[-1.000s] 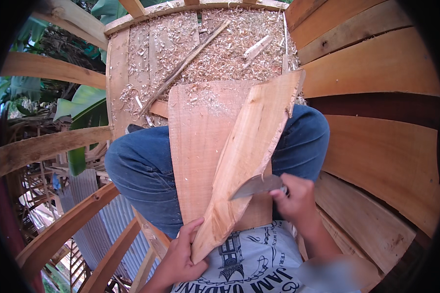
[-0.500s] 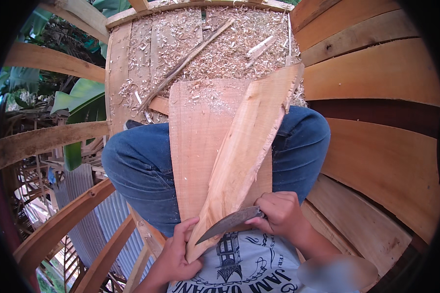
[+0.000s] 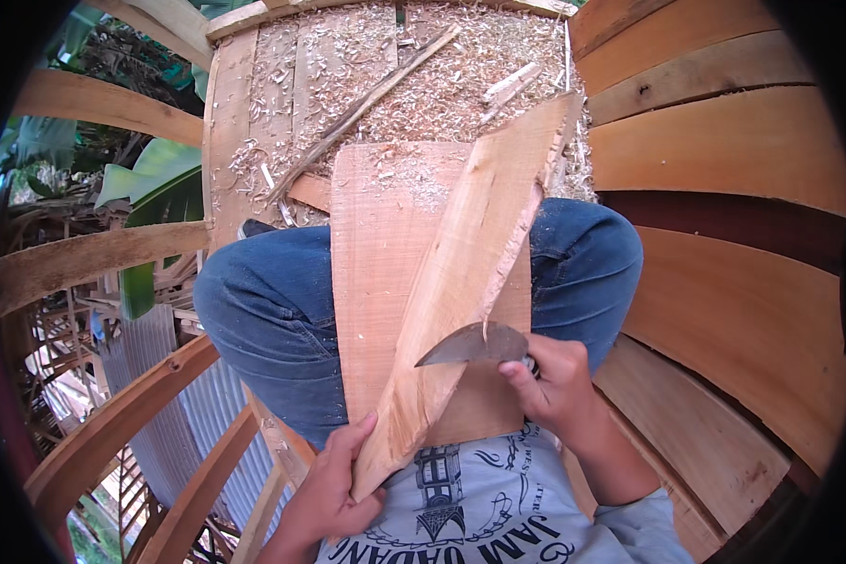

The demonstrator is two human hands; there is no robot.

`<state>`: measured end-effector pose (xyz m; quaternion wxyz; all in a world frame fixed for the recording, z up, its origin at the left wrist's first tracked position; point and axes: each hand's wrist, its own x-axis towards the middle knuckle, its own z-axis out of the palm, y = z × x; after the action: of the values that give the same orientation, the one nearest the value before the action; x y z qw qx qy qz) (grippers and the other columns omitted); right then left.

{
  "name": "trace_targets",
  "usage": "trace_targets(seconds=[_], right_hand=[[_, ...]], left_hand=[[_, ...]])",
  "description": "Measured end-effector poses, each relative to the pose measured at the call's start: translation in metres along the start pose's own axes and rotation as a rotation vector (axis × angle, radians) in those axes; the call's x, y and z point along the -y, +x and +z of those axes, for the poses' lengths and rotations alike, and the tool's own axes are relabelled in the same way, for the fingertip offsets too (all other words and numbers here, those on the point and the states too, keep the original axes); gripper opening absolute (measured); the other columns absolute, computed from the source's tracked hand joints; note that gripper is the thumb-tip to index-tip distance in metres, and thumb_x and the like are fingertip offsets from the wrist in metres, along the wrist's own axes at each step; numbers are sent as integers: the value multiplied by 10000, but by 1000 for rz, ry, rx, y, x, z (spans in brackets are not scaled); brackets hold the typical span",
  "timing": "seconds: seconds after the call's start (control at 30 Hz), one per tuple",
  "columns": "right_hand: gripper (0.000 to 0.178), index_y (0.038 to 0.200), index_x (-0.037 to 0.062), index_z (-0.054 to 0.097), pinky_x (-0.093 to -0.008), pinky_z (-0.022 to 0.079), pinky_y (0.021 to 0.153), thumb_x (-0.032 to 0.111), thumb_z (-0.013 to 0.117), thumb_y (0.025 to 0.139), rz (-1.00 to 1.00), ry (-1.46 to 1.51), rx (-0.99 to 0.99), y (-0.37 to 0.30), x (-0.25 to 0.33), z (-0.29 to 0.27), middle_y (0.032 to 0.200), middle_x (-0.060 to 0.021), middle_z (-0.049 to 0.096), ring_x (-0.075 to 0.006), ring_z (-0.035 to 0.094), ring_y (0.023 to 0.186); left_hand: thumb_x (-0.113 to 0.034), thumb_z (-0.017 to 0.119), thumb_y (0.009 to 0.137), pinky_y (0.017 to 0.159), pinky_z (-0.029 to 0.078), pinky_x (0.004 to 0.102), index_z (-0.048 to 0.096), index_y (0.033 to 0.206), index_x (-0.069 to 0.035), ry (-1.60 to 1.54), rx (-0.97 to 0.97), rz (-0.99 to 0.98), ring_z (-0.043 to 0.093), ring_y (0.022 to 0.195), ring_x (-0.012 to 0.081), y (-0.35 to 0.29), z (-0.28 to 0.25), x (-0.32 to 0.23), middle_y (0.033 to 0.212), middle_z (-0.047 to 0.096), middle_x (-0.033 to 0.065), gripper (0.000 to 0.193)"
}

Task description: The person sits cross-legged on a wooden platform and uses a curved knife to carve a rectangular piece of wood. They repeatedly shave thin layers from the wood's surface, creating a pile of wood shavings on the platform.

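Observation:
A long, rough-edged wooden plank (image 3: 475, 226) slants across a wide flat board (image 3: 376, 254) that rests over my lap. My left hand (image 3: 336, 484) grips the plank's tapered near end, thumb on one side and fingers on the other. In my right hand (image 3: 553, 381) is a knife with a broad curved blade (image 3: 479, 344), its handle mostly hidden by my fingers. The blade lies across the plank's right edge, its tip pointing left. A thin sliver of wood stands up at the blade's upper edge.
Curly wood shavings (image 3: 442, 94) cover the slatted floor ahead, where a long thin stick (image 3: 367, 103) and a short split piece (image 3: 512, 85) lie. Wooden slats (image 3: 714, 141) rise on the right. Spaced rails (image 3: 113, 108) stand on the left, with leaves and corrugated sheeting beyond.
My right hand and the knife have moved away from me along the plank's right edge, and the blade has turned flatter across it. My left hand keeps its grip on the near end.

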<state>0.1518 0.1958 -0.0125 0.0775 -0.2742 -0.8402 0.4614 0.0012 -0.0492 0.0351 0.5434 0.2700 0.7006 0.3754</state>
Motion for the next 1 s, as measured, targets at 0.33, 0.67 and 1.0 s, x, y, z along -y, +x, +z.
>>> trace_targets(seconds=[0.33,0.67,1.0], right_hand=[[283,762,4,631,-363,447,461,267,716,823,49,76,20,16,26,18,605,-159,569,-312,582,512],[274,833,-8,628,-351,470,488,256,701,843,125,30,161,9,37,-2,617,-160,583,-291,601,523],[235,1139,9,560,-206,419,499,79,596,917,582,1037,593,-12,28,-23,719,0,577,-41,520,553]], left_hand=[[-180,668,665,1016,311,535,507,1218,-22,487,-144,221,420,1221,420,-2,-30,-6,1187,529,189,597],[-77,677,656,997,358,478,506,1236,-14,385,-167,328,463,1186,410,24,-14,-8,1225,513,191,608],[-42,698,575,958,391,478,589,1172,-36,402,-296,354,499,1139,398,26,-1,3,1131,620,148,607]])
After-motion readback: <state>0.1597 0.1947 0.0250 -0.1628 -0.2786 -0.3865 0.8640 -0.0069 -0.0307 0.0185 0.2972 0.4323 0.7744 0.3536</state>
